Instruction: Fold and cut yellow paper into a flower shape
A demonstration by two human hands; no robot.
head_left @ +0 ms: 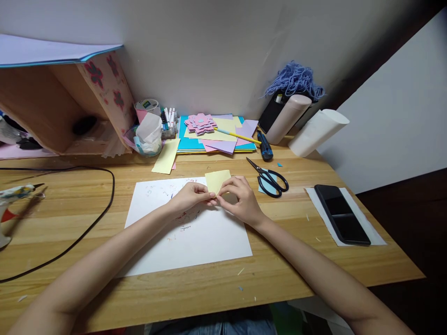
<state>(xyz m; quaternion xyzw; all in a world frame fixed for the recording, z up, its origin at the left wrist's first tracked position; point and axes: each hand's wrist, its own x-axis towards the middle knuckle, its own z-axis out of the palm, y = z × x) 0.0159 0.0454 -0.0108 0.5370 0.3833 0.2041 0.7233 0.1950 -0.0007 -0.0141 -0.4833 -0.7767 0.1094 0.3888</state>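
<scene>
Between my two hands is a small piece of yellow paper (pixel 217 180), held up over a white sheet (pixel 209 242) that lies on the desk. My left hand (pixel 191 195) pinches its lower left edge between thumb and fingers. At the lower right, my right hand (pixel 241 197) pinches the same paper, its fingers curved and the tips close to the left thumb. The fingertips partly cover the paper's lower edge. Colored marks are scattered over the white sheet. Black-handled scissors (pixel 270 179) rest to the right of my right hand, over a light blue scrap.
A phone (pixel 342 214) lies on tissue at the right. Behind are stacked colored papers (pixel 226 144), a pink paper flower (pixel 200 123), a yellow pencil (pixel 237 135) and a blue cutter (pixel 265 146). At left are a glue gun (pixel 16 193), its black cable (pixel 112 186) and a cardboard box (pixel 104 97).
</scene>
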